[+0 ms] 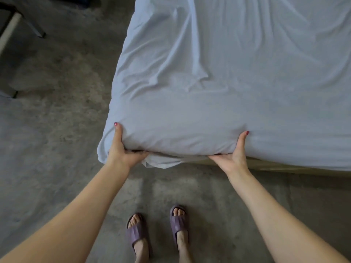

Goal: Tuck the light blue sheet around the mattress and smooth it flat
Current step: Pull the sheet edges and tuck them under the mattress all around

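No brand, label or writing can be read anywhere. The floor point(57, 130) is bare, mottled grey concrete, and well off beyond the left hand a piece of furniture with pale legs point(11, 29) stands at the edge of view. The light blue sheet point(237, 82) covers the mattress point(180, 137) ahead of both hands, wrinkled in long folds farther away and smoother close to the fingers. The left hand point(123, 149) grips the mattress corner through the sheet, thumb up along the side and the other fingers curled underneath, out of sight. The right hand point(232, 154) grips the near edge the same way, thumb raised on top of the cloth, fingers tucked below. Both thumbnails are painted red. Between the two hands a loose fold of sheet hangs beneath the mattress edge, and another flap droops just outside the left hand. Past the right hand a tan strip of bed base point(284, 166) shows below the sheet. Both forearms reach forward, bare, and behind the hands two feet in purple slides point(157, 228) stand on the concrete.
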